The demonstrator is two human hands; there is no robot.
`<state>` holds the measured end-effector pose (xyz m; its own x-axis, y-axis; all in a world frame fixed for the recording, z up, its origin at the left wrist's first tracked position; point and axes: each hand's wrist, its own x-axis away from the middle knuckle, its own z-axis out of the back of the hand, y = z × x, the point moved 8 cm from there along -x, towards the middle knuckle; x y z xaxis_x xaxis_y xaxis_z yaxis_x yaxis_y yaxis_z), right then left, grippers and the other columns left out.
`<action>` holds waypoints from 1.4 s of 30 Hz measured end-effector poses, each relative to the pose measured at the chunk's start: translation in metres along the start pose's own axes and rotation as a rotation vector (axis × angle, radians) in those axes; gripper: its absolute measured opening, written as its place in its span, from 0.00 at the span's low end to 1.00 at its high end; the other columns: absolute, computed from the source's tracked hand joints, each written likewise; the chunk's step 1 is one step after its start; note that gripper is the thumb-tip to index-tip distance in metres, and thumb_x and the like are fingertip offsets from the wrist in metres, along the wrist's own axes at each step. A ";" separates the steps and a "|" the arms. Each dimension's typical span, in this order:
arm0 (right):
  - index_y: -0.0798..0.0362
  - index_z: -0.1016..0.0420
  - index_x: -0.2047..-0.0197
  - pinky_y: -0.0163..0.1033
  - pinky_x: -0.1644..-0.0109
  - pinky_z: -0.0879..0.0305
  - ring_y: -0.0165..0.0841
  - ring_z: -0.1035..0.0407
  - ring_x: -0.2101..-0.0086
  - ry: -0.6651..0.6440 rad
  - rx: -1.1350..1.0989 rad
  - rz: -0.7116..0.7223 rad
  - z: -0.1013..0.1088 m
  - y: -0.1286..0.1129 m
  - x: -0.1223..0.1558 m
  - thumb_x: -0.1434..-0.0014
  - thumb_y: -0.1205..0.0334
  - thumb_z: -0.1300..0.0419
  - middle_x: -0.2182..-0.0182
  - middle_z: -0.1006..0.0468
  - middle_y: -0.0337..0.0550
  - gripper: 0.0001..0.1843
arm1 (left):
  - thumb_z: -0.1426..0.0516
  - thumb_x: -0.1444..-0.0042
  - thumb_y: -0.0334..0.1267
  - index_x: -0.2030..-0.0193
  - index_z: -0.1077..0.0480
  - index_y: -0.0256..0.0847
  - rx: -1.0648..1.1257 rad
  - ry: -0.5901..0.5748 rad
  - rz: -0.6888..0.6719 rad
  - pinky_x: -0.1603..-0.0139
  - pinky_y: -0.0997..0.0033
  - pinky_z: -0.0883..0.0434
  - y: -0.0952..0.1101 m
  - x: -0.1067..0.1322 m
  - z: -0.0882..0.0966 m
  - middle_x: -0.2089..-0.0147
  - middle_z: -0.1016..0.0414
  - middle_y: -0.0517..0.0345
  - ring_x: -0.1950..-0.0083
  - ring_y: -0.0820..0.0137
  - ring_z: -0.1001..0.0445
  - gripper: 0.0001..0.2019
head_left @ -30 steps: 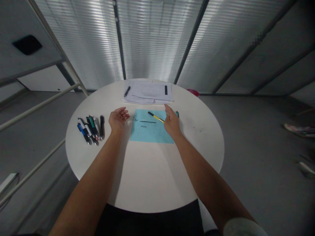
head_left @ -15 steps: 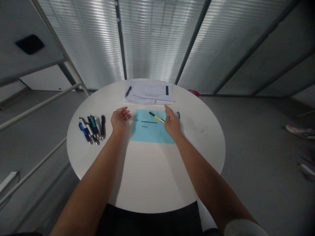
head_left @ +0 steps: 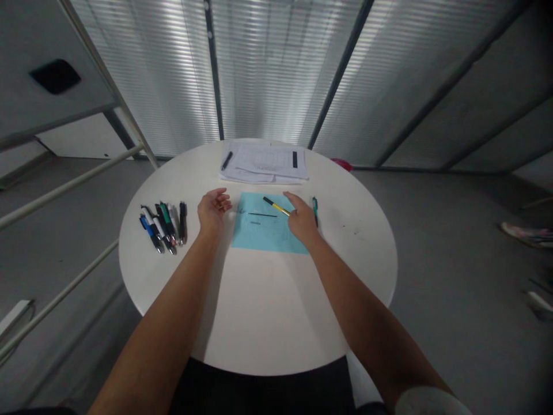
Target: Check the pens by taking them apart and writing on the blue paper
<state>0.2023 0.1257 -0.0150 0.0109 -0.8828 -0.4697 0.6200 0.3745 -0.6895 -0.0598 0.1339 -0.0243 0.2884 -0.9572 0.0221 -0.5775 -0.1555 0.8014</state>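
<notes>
A light blue sheet [head_left: 263,233] lies on the round white table [head_left: 259,311], with a dark line drawn on it. My right hand [head_left: 302,219] rests at the sheet's right edge and pinches a yellow and black pen [head_left: 275,206] that points up and left over the paper. My left hand [head_left: 212,210] lies at the sheet's left edge, palm turned up, fingers loosely curled and apart, holding nothing. A green pen [head_left: 315,210] lies on the table just right of my right hand.
Several pens [head_left: 163,226] lie in a row at the table's left. A stack of white printed papers [head_left: 265,161] with a black pen [head_left: 226,160] sits at the far edge. Metal rails run at left; a shoe [head_left: 525,234] is on the floor at right.
My right hand has dropped slightly toward the blue sheet, which uncovers the green pen beside it. The left hand has stayed put.
</notes>
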 end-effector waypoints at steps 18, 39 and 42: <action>0.46 0.21 0.55 0.56 0.47 0.44 0.45 0.33 0.55 -0.117 0.434 -0.099 -0.004 -0.007 0.004 0.41 0.66 0.44 0.58 0.22 0.47 0.13 | 0.45 0.59 0.38 0.72 0.28 0.36 -0.024 0.012 -0.014 0.74 0.74 0.38 0.000 0.002 0.000 0.76 0.34 0.57 0.76 0.76 0.35 0.09; 0.55 0.35 0.39 0.49 0.44 0.37 0.39 0.35 0.51 0.037 0.250 -0.006 0.001 -0.015 0.000 0.37 0.67 0.55 0.53 0.32 0.54 0.24 | 0.48 0.41 0.46 0.46 0.27 0.51 -1.586 -0.547 -0.656 0.39 0.45 0.48 -0.019 0.057 -0.066 0.37 0.33 0.54 0.37 0.52 0.42 0.18; 0.54 0.34 0.40 0.49 0.44 0.37 0.39 0.34 0.51 0.026 0.238 -0.002 -0.001 -0.014 0.000 0.37 0.67 0.55 0.53 0.32 0.53 0.23 | 0.50 0.40 0.49 0.48 0.25 0.51 -1.641 -0.602 -0.627 0.38 0.44 0.50 -0.026 0.056 -0.064 0.37 0.32 0.56 0.36 0.52 0.42 0.18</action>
<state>0.1928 0.1202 -0.0058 -0.0086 -0.8746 -0.4847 0.7873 0.2929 -0.5425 0.0206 0.0998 -0.0059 -0.3471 -0.8643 -0.3640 0.8248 -0.4661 0.3200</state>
